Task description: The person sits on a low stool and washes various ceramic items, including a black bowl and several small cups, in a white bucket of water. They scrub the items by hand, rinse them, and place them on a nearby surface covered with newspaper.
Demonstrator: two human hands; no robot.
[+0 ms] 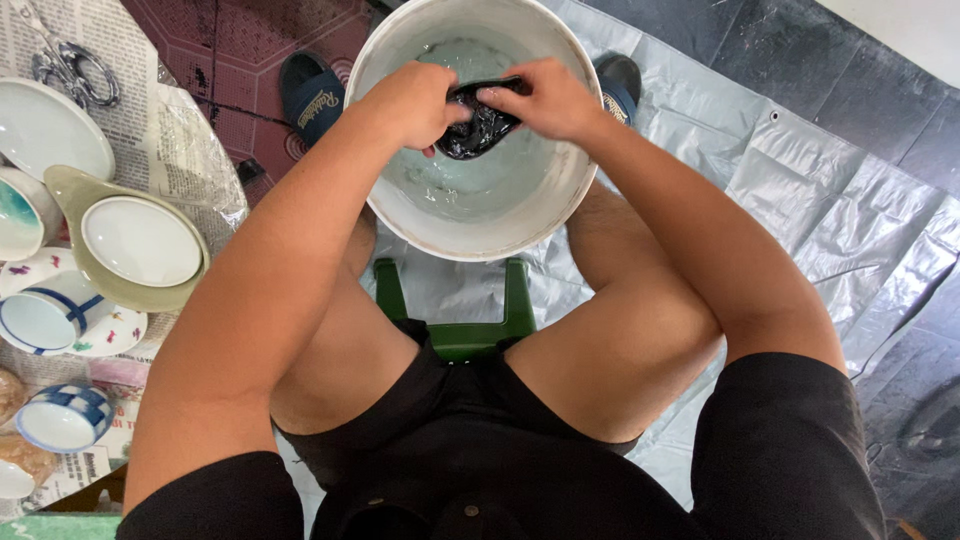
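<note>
Water is likely sloshing over the white bucket's rim (400, 215) if the wringing gets rougher, wetting the grey tarp (800, 190). The left hand (410, 100) and right hand (545, 98) are each clamping a tight grip on the wet black cloth (478, 128), holding it just above the shallow water inside the bucket.

White basin, black cloth, grey sheet

A glossy black wet cloth (480, 125) sits over pale greenish water in a white basin (400, 215) with a scuffed, greyish rim. Under it lies a silver-grey tarp (800, 190), next to a maroon patterned mat (240, 50). The stool (465, 335) is dark green, the 2 slippers (310, 95) navy with pale lettering. On black-and-white newsprint (160, 130) stand white dishes: 1 cup (50, 318) striped blue, 1 bowl (65, 418) blue-checked, 1 dish (130, 240) olive-rimmed.
</note>
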